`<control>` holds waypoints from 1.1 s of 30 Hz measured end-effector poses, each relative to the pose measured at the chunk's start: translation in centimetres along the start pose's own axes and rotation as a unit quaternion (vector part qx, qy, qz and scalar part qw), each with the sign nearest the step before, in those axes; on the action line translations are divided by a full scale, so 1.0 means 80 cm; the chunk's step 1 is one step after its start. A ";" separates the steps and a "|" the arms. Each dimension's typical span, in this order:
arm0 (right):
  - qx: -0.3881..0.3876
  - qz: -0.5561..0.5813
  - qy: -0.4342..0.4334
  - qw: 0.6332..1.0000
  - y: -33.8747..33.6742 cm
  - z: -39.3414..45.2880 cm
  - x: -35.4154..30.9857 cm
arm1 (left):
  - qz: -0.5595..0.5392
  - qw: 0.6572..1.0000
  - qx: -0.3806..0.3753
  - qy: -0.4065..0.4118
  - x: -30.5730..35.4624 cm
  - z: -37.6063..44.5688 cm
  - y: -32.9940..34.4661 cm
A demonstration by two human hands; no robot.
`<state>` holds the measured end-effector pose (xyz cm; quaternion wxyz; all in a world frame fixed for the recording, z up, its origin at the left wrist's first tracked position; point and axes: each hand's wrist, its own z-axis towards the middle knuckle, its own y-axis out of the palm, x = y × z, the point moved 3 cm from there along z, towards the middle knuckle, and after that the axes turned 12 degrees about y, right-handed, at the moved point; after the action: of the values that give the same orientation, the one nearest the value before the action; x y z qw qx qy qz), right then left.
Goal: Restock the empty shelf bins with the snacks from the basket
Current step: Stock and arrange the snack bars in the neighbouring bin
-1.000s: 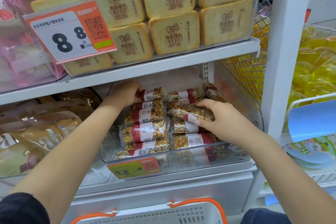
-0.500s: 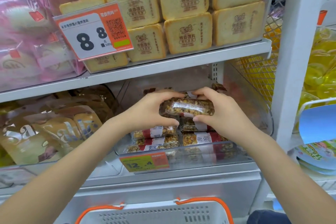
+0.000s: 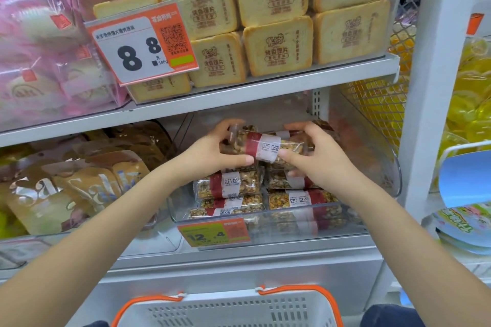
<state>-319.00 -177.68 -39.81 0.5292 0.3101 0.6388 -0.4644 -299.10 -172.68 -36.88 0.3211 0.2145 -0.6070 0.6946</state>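
A: Head camera: both hands hold one snack bar (image 3: 261, 147) above the clear bin (image 3: 393, 180) on the lower shelf. The left hand (image 3: 212, 150) pinches its left end, thumb below and fingers above; the right hand (image 3: 316, 156) pinches the right end in the same way.

B: Why two hands for one small pack?

A: I think it is to keep the bar level with the label to the front, like the bars already in the bin (image 3: 231, 184). Those lie flat in two rows, labels outward, so a customer can read them.

B: Where will this one go?

A: It is in the air over the back of the rows and touches nothing that I can see. Probably it will lie on top of a row, but I cannot tell which.

B: And the basket?

A: The basket (image 3: 228, 310) with orange rim is below, at the bottom edge. Its inside is hidden, so I cannot say how many snacks remain. The bin looks partly full, not yet up to its wall.

B: Any risk?

A: The wrapper looks smooth, so a bar could slip from the stack.
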 end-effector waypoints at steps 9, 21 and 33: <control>0.013 0.155 0.036 0.987 0.003 0.014 -0.001 | 0.220 0.974 0.030 0.051 -0.005 0.039 -0.046; 0.080 0.168 0.053 0.981 -0.019 0.023 0.010 | 0.468 0.879 -0.083 -0.044 -0.075 0.065 -0.039; 0.078 0.126 0.057 0.987 -0.009 0.029 0.011 | 0.303 0.941 -0.148 -0.001 -0.040 0.010 -0.034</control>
<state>-318.99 -180.14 -40.46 0.5206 0.4541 0.5854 -0.4243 -295.00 -173.93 -37.03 0.1230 -0.0295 -0.7397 0.6610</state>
